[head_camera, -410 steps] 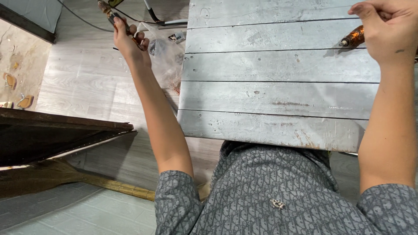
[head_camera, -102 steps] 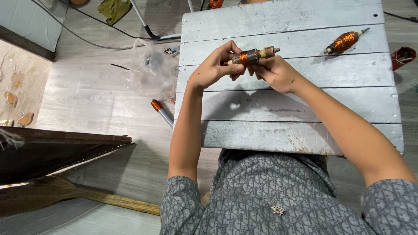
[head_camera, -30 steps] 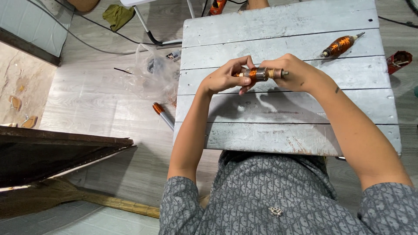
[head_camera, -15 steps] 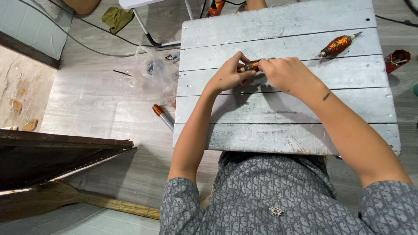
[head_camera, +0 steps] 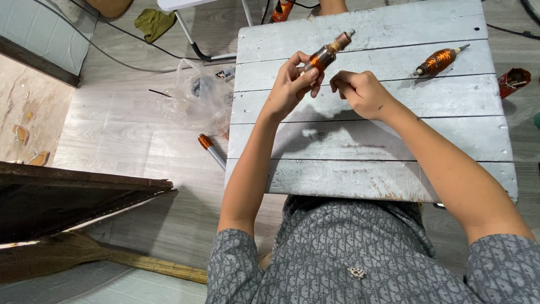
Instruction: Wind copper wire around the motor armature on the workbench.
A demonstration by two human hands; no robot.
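Observation:
My left hand [head_camera: 292,84] grips a copper-wound motor armature [head_camera: 325,53] by its lower end and holds it tilted up to the right above the grey plank table [head_camera: 365,169]. My right hand [head_camera: 360,93] hovers just to the right of it, fingers curled and pinched together; whether it pinches a thin wire I cannot tell. A second copper-wound armature [head_camera: 437,60] lies on the table at the far right.
A third copper-wound rotor with a metal shaft [head_camera: 211,150] lies on the floor left of the table, next to a clear plastic bag [head_camera: 194,98]. A red object [head_camera: 513,81] sits right of the table. A dark wooden board [head_camera: 67,197] and a broom [head_camera: 84,259] lie at the lower left.
My right hand has come off the armature and moved right. My left hand now holds it alone, tilted upward instead of level.

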